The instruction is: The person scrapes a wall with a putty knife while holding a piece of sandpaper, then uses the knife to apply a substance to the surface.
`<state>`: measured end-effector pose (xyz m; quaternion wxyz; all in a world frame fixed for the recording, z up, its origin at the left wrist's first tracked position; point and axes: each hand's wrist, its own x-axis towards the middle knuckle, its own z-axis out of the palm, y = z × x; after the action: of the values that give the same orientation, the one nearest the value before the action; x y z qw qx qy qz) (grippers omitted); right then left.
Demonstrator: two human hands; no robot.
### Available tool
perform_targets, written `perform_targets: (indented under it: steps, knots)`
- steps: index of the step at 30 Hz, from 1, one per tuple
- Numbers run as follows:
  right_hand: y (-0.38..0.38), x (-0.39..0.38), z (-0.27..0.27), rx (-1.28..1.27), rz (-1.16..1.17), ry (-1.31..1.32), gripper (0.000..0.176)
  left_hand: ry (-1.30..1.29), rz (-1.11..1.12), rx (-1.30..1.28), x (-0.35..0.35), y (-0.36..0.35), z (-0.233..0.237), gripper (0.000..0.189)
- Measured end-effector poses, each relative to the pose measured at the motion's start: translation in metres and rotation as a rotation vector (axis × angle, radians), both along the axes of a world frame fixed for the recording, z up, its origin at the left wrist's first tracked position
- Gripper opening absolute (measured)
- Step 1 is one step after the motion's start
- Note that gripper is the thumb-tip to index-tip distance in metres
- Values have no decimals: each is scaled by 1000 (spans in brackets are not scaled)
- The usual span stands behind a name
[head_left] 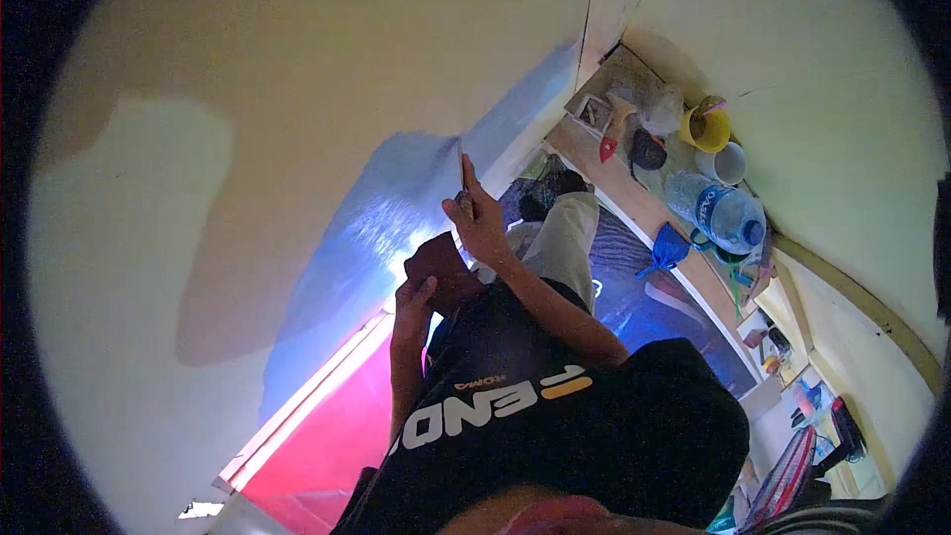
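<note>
My right hand (482, 228) is closed around the handle of a putty knife (461, 160), whose thin blade shows nearly edge-on against the wall. Lower and to the left, my left hand (412, 305) grips a dark reddish-brown flat plate (442, 272) by its edge, thumb on top. The plate is in front of my black shirt; whether anything lies on it cannot be seen. Around the blade tip spreads a grey-blue, shiny damp-looking patch (386, 188) on the beige wall (297, 69).
To the right, a wooden ledge (584, 151) carries a yellow cup (705, 129), a white cup (726, 164), a large clear bottle (731, 217) and small tools. A blue cloth-like item (670, 248) hangs at its edge. A pink panel (327, 436) stands lower left.
</note>
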<state>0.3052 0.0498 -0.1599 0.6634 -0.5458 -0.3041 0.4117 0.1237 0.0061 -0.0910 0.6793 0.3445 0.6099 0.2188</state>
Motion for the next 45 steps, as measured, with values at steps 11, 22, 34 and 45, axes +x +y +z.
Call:
perform_targets:
  steps: [11,22,34,45]
  knots:
    - [-1,1,-14,-27,56,145,71,-25,22,-42,-16,-4,-7,35]
    - [-1,7,2,-17,43,77,73,-17,34,-54,-15,-7,-6,36]
    - [2,10,3,31,-17,-86,71,-3,51,-62,-12,-8,-4,39]
    - [7,26,4,-105,12,64,70,-26,15,-45,-8,-6,-6,41]
